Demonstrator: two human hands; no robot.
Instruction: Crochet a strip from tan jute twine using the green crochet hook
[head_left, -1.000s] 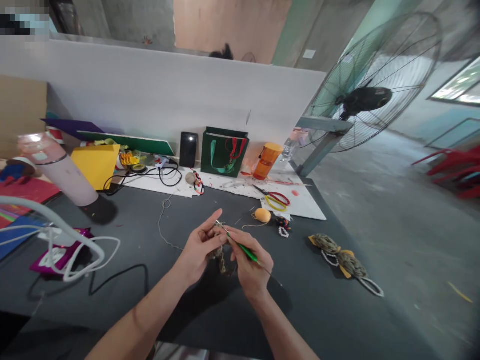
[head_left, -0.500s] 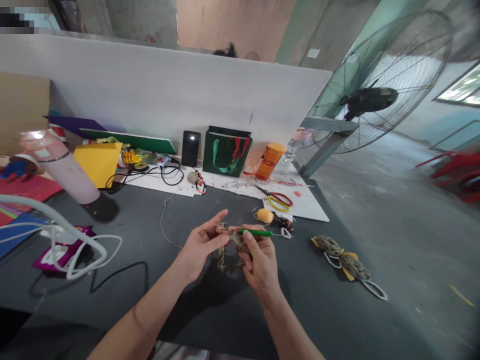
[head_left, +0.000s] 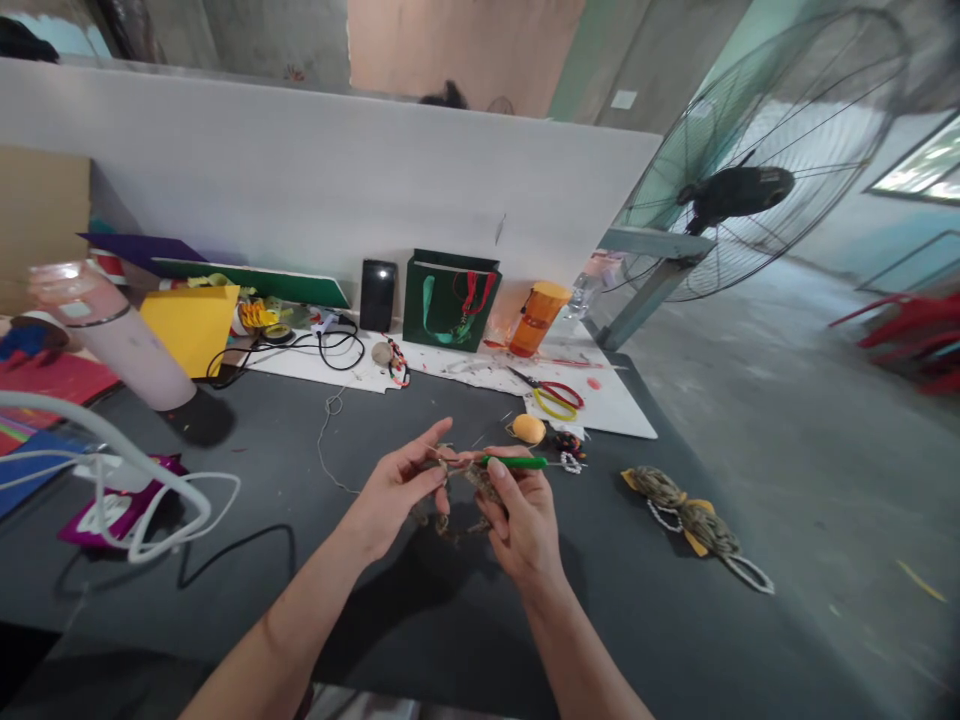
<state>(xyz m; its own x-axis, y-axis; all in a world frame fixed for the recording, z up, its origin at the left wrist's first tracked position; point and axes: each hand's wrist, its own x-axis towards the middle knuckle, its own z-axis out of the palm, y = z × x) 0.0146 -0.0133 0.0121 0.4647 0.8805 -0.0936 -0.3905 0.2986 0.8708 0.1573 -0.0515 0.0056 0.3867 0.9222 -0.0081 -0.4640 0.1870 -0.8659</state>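
Observation:
Over the dark table [head_left: 300, 470] my left hand [head_left: 394, 490] pinches a brown twine piece [head_left: 457, 490] that hangs between both hands. My right hand [head_left: 521, 520] is closed round a green-handled crochet hook [head_left: 517, 462], which lies almost level with its tip pointing left into the twine. A thin strand of twine [head_left: 326, 440] trails away across the table to the far left of my hands.
Near my right hand lie a small orange ball [head_left: 529, 429], beads [head_left: 570, 455] and a finished twine-and-bead piece [head_left: 694, 520]. Scissors [head_left: 551, 395], an orange jar [head_left: 536, 322], a green gift bag [head_left: 450, 300], a pink bottle [head_left: 120, 340] and cables [head_left: 150, 500] stand around. A large fan [head_left: 742, 190] is right.
My right hand turned the hook from a steep slant to nearly level and slid a little right. The left hand kept its pinch on the twine.

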